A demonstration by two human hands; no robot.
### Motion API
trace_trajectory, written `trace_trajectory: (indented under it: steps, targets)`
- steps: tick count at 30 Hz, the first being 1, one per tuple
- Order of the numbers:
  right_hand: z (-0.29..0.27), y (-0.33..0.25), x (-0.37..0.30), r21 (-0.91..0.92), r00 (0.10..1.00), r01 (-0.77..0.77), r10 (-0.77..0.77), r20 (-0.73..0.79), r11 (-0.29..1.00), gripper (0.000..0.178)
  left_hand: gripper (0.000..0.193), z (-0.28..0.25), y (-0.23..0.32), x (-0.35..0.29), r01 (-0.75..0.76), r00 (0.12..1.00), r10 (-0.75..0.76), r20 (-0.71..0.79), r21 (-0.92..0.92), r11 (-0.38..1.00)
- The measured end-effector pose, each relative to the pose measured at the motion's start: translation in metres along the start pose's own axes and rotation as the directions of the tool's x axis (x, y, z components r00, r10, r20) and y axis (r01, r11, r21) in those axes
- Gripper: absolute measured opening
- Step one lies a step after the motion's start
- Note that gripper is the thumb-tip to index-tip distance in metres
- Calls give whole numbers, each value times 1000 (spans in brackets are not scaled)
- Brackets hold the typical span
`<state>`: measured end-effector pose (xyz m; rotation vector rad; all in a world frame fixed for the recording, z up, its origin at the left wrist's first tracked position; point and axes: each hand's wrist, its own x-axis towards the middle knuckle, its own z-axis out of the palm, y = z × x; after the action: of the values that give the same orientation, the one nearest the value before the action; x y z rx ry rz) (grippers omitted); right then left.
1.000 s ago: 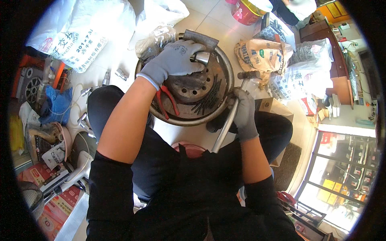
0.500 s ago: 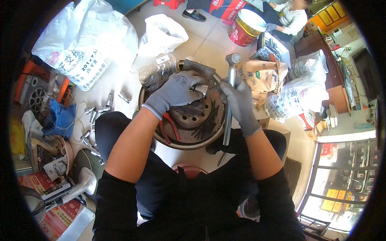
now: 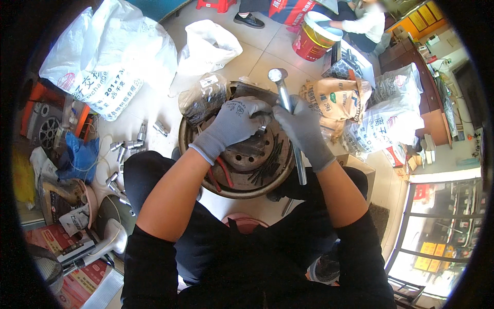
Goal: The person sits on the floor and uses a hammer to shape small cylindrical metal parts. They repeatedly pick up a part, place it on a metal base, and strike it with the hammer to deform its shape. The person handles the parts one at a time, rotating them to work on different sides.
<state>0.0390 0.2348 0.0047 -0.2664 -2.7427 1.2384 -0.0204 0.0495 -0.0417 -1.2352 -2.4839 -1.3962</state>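
Note:
My left hand, in a grey work glove, is closed around a short shiny metal fitting above a round metal wheel rim. Close beside it, my gloved right hand grips a steel hammer by its shaft. The hammer's head points away from me and the shaft's end toward me. Both hands' fingertips nearly meet; whether the right fingers also pinch something small is hidden. Red-handled pliers and several thin dark rods lie on the rim.
Plastic-wrapped dark material rests at the rim's far left. Several metal fittings lie on the floor at left. White sacks stand far left, a brown paper bag at right. Beyond, a co-worker reaches into a red bucket.
My hands have come together over the rim. The hammer's head has swung left and its shaft end right. The fitting is now more covered by my fingers. The co-worker's hand has moved into the bucket.

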Motion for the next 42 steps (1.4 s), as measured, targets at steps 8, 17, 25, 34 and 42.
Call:
trace_trajectory:
  steps: [8, 17, 25, 34, 42]
  targets:
    - [-29, -19, -15, 217, 983, -165, 143, 115, 962, 31, 19, -2, 10, 10, 202, 979, -203, 1, -98, 974]
    - [-62, 27, -49, 428, 965, -257, 252, 70, 866, 32, 22, 4, 17, 12, 296, 955, -298, -6, -99, 950]
    - [-80, 51, -57, 416, 948, -314, 307, 85, 854, 33, 19, 18, 1, -2, 241, 961, -262, -83, -208, 948]
    - [-100, -9, -61, 514, 942, -307, 179, 284, 801, 32, 18, 12, 14, -5, 27, 992, -14, -122, 106, 994]
    - [-106, -35, -75, 25, 905, -215, 189, 382, 976, 41, 18, 10, 10, -8, -88, 986, 109, -128, 161, 983]
